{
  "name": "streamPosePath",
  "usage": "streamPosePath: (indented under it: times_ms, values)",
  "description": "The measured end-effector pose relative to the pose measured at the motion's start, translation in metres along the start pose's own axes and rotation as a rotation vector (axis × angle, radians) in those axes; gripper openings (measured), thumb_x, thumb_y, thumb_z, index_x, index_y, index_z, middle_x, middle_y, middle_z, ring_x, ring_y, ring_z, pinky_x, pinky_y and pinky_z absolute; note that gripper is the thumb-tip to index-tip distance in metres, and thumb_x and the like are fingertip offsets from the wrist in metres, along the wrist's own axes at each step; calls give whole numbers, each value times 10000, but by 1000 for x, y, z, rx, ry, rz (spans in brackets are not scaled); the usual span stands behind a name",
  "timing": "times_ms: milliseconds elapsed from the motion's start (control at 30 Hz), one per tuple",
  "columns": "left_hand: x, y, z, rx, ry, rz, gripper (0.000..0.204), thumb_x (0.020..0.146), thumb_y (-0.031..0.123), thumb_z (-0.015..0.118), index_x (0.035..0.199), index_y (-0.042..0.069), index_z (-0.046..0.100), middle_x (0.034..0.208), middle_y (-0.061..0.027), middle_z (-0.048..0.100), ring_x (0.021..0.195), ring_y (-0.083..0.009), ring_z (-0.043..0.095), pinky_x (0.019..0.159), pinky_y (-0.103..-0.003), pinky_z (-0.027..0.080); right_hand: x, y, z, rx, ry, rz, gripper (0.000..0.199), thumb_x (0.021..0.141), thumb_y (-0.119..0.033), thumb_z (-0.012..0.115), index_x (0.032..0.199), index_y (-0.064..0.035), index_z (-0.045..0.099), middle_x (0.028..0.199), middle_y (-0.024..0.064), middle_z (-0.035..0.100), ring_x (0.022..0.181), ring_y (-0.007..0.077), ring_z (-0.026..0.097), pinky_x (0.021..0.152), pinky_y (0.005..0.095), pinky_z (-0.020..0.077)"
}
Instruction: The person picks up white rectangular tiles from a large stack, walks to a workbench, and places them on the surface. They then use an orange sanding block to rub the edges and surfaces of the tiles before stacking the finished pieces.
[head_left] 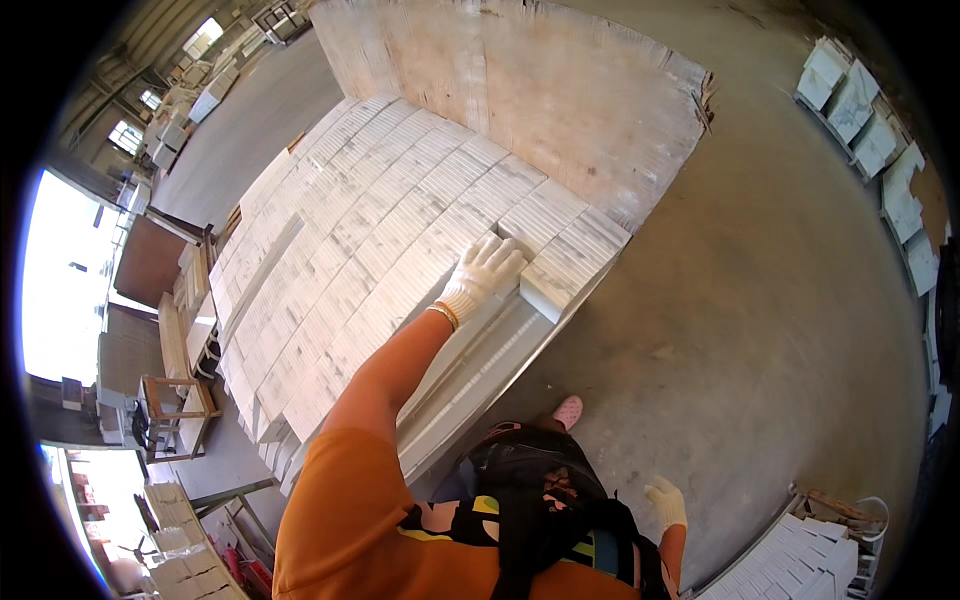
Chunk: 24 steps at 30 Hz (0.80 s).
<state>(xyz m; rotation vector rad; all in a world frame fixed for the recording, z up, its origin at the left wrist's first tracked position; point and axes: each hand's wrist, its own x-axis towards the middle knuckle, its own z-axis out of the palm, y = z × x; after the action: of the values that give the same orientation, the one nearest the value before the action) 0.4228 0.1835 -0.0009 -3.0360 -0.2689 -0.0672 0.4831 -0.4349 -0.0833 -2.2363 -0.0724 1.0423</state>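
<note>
**Placement and Support**

The marble-patterned tiles (370,220) stood in tight rows, presumably for mutual support; an upright plywood panel (540,90) at the far end likely backed them. The gloved left hand (485,272) lay at a gap among the tiles, fingers bent downward; whether they gripped one could not be determined. The gloved right hand (667,502) hung clear, apparently empty, fingers loosely open.
</note>
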Motion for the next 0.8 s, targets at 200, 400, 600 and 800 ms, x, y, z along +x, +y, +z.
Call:
streamPosePath:
  times_ms: [200,400,600,800]
  values:
    - [16,-6,-9,-167,76,11,225,872,187,607,1091,137,594,1097,-69,578,1132,-262,543,957,-425,464,55,-159,-41,-133,-75,-134,530,848,-213,709,1297,50,603,1170,157,701,1123,211,648,941,314,487]
    - [30,-27,-13,-213,-121,185,259,822,209,657,1046,88,609,1077,-92,590,1146,-288,547,1051,-448,396,80,-298,23,-426,98,-787,566,848,-263,716,1351,-47,573,1263,186,631,1156,338,603,973,421,481]
    - [33,-40,-12,-314,55,304,389,779,130,668,1157,73,596,1088,-80,617,1140,-262,567,1060,-388,364,92,-413,115,-679,325,-1086,780,787,-328,759,1421,15,461,1420,235,487,1313,402,446,1073,511,369]
    - [36,-45,-17,-340,-116,272,589,786,107,670,1355,71,520,1172,-88,623,1180,-258,555,1130,-400,301,114,-411,162,-926,299,-937,855,778,-388,762,1441,37,428,1481,267,413,1365,419,377,1139,560,264]
